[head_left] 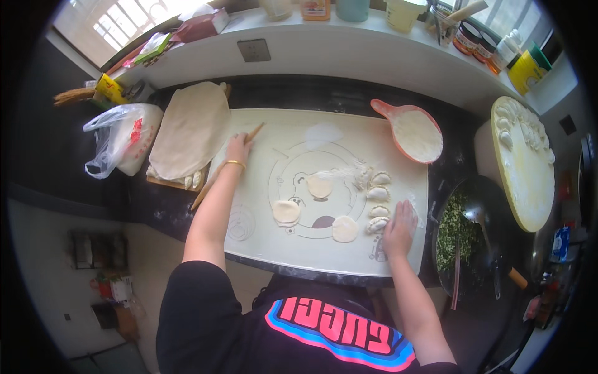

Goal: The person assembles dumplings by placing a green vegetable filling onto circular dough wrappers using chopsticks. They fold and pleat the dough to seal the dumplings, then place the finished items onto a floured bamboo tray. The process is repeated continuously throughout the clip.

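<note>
My left hand (237, 149) is closed around a slim wooden rolling pin (255, 131) at the left edge of a pale printed mat (258, 240). The pin lies slanted, and my forearm partly covers it. On the mat's right side my right hand (400, 228) rests with its fingers stretched out, its thumb side against the nearest of several folded dumplings (378, 194) in a column. Round dough wrappers lie between my hands: one by the middle (320, 185), a small overlapping stack (286, 212) and one near the front (344, 229). Loose flour (355, 174) is beside the dumplings.
A dough sheet (190, 131) covers a board at left, beside a plastic bag (128, 140). A red scoop of flour (416, 135) sits back right. At right are a pan of chopped green filling (458, 234) and a round tray (523, 168) with dumplings. Jars line the ledge (367, 34).
</note>
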Demonstrator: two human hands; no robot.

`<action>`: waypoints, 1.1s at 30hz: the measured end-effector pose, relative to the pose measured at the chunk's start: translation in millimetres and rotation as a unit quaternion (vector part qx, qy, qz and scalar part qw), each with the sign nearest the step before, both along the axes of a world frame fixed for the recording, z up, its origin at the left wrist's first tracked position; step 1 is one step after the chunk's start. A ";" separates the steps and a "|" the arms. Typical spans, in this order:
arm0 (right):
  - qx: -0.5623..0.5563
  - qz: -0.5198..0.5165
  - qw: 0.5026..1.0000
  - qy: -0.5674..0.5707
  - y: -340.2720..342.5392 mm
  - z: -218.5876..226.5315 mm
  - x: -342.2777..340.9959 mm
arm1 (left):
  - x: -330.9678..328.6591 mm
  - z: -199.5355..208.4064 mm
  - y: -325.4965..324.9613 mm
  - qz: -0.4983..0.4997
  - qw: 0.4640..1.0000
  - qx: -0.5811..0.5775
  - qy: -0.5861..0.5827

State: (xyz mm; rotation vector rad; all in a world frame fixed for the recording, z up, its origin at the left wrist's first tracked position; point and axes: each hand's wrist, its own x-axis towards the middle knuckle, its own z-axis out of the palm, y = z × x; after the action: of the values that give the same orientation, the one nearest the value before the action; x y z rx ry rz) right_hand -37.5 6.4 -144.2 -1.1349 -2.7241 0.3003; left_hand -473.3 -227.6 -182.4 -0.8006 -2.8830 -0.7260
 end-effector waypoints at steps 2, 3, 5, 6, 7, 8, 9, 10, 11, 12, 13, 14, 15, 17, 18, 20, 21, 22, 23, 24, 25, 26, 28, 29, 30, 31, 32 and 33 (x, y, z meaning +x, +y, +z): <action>0.003 0.002 1.000 -0.003 -0.5 -0.7 1.0 | -20.0 -5.9 -7.9 0.005 1.000 0.003 -0.009; 0.005 0.005 1.000 -0.004 0.1 -1.7 1.0 | -28.5 -8.0 -11.7 0.008 1.000 0.004 -0.013; 0.008 0.008 1.000 -0.004 0.2 -2.0 0.5 | -33.3 -11.6 -14.7 0.037 0.999 -0.036 -0.015; 0.009 0.009 1.000 -0.004 -0.3 -1.6 0.4 | -29.1 -8.5 -15.2 0.043 0.998 -0.055 -0.006; 0.010 0.010 1.000 -0.004 -0.5 -1.4 0.2 | -24.1 -4.8 -17.3 0.049 0.996 -0.073 0.003; 0.013 0.011 1.000 -0.003 -0.7 -2.3 0.4 | -19.0 -2.2 -22.2 0.054 0.994 -0.096 0.014; 0.016 0.012 1.000 -0.001 -0.6 -3.8 0.5 | -12.0 -0.6 -28.8 0.059 0.991 -0.118 0.024; 0.020 0.014 1.000 0.000 -0.7 -4.6 0.7 | -3.4 0.8 -36.3 0.065 0.988 -0.139 0.034; 0.016 0.010 1.000 0.005 -1.8 -3.1 0.2 | 7.2 6.2 -44.3 0.088 0.982 -0.165 0.015; 0.011 0.007 1.000 0.011 -2.8 -0.9 -0.5 | 21.2 13.3 -54.7 0.113 0.975 -0.192 -0.003; 0.005 0.004 1.000 0.017 -3.6 0.5 -0.9 | 33.1 17.0 -63.3 0.137 0.966 -0.219 -0.020; 0.002 0.004 1.000 0.018 -4.7 1.5 -1.1 | 43.2 16.2 -72.2 0.148 0.964 -0.221 -0.017; 0.000 0.003 1.000 0.018 -4.8 2.1 -1.4 | 51.2 12.9 -79.5 0.158 0.962 -0.222 -0.014; -0.002 0.004 1.000 0.018 -4.8 1.0 -1.4 | 50.5 10.5 -80.4 0.156 0.966 -0.206 0.002; 0.000 0.008 1.000 0.015 -3.9 -0.1 -1.1 | 45.6 8.8 -74.3 0.145 0.971 -0.188 0.011; 0.003 0.013 1.000 0.015 -2.0 -1.3 -0.3 | 27.5 -7.6 -55.3 0.128 0.982 -0.137 0.023; 0.002 0.014 1.000 0.016 -1.6 -1.9 -0.3 | 16.1 -18.2 -42.2 0.123 0.986 -0.106 0.025; 0.002 0.014 1.000 0.017 -1.9 -2.3 -0.2 | 11.3 -17.0 -23.3 0.126 0.988 -0.083 0.019; 0.002 0.014 1.000 0.016 -2.0 -2.8 0.1 | 10.7 -14.8 -3.1 0.128 0.990 -0.061 0.012; 0.003 0.015 1.000 0.015 -1.3 -3.4 -0.1 | 12.6 -12.2 13.3 0.120 0.992 -0.043 -0.001; 0.005 0.014 1.000 0.014 -0.3 -3.6 -0.2 | 16.4 -8.6 28.3 0.110 0.994 -0.025 -0.015; 0.005 0.012 1.000 0.012 0.2 -3.5 -0.1 | 23.3 -2.8 40.6 0.104 0.994 -0.020 -0.017; 0.004 0.008 1.000 0.007 -0.9 -4.4 0.6 | 34.0 5.3 55.9 0.092 0.995 -0.011 -0.024; 0.004 0.009 1.000 0.007 -1.1 -4.6 1.1 | 33.5 3.6 56.8 0.088 0.995 -0.025 -0.027; 0.004 0.009 1.000 0.007 -1.1 -4.5 1.0 | 31.2 1.7 56.6 0.084 0.995 -0.039 -0.030; 0.004 0.010 1.000 0.007 -1.2 -4.4 0.9 | 30.0 -0.2 55.8 0.080 0.995 -0.052 -0.033; 0.005 0.012 1.000 0.007 -1.5 -4.0 0.5 | 29.5 -0.6 55.3 0.093 0.994 -0.063 -0.016; 0.007 0.014 1.000 0.008 -2.0 -3.5 -0.1 | 29.2 -0.9 54.2 0.106 0.992 -0.073 0.001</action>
State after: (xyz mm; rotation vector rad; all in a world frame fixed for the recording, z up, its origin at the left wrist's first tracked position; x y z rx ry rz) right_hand -37.7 4.4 -147.7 -1.0869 -2.7259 0.2923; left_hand -444.1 -173.4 -183.3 -0.4947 -2.9848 -0.4979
